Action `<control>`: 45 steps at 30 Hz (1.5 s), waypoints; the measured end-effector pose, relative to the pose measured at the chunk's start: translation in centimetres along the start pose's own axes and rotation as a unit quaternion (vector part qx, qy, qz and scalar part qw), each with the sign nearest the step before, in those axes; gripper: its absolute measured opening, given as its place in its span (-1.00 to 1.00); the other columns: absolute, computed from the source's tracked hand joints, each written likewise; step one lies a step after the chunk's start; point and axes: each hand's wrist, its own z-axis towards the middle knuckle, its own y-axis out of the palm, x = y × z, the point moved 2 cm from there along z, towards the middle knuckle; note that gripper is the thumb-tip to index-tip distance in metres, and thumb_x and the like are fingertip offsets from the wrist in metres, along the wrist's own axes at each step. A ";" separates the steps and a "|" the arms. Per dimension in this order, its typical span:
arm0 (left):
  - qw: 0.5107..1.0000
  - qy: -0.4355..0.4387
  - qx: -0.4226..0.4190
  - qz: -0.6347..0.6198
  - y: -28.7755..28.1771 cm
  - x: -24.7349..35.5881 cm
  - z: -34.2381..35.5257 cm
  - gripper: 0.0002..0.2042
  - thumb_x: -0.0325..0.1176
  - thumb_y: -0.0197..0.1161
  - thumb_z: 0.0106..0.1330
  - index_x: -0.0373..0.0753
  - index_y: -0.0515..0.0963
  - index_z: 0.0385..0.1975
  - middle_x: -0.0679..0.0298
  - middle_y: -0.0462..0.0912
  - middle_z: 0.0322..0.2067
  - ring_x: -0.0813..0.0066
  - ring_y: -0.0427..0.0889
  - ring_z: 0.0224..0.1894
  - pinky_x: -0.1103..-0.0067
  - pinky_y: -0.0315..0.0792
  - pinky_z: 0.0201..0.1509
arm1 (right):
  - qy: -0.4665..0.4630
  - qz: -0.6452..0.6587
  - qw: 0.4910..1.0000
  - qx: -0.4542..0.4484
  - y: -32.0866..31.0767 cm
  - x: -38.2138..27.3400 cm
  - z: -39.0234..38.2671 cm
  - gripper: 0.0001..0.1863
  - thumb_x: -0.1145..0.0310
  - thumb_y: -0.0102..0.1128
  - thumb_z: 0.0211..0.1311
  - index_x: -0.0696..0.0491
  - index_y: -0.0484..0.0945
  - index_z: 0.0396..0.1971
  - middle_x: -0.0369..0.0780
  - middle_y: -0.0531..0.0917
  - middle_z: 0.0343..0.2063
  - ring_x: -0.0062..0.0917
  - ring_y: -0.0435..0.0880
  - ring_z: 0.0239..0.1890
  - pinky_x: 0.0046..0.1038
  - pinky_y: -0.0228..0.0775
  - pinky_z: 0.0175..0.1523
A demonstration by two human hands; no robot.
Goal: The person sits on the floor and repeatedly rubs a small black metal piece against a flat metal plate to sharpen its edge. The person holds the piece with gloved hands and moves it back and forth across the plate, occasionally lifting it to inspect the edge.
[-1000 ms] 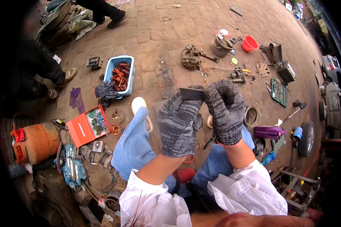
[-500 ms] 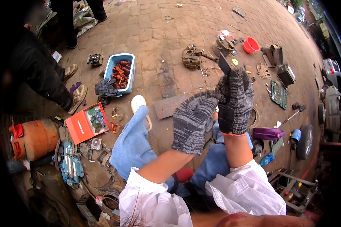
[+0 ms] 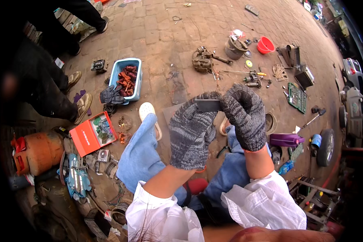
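Observation:
A thin, dark, flat rectangular plate [image 3: 208,105] lies level between my hands, above my lap. My left hand [image 3: 190,135], in a grey-and-black knit glove, is curled around the plate's left part. My right hand [image 3: 244,117], gloved alike, pinches its right end with bent fingers. What the plate is made for does not show. Beneath the hands a flat board [image 3: 171,115] lies on the brick ground, partly covered by the left glove.
Beyond the hands lie a greasy metal part [image 3: 202,60], a red bowl [image 3: 265,45] and a green socket set [image 3: 297,97]. At left are a blue bin [image 3: 138,82] of reddish-brown pieces, an orange box [image 3: 84,137] and an orange gas cylinder [image 3: 42,150]. Another person's legs [image 3: 44,76] stand there.
The plate has come down from upright in my right hand to level between both hands. My right hand has lowered slightly; my left has shifted a little left.

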 end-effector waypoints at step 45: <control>0.980 -0.074 -0.020 -0.185 0.2 -0.5 -0.4 -0.80 -0.54 0.05 0.03 -0.33 0.48 -0.31 0.19 0.51 -0.26 0.37 0.48 -0.21 0.55 0.34 -0.13 | -0.022 0.100 0.994 0.034 -0.2 -0.8 1.5 -0.63 0.29 0.13 -0.02 0.19 0.38 -0.23 -0.35 0.41 -0.58 -0.73 0.34 -0.57 -0.71 0.19 -0.48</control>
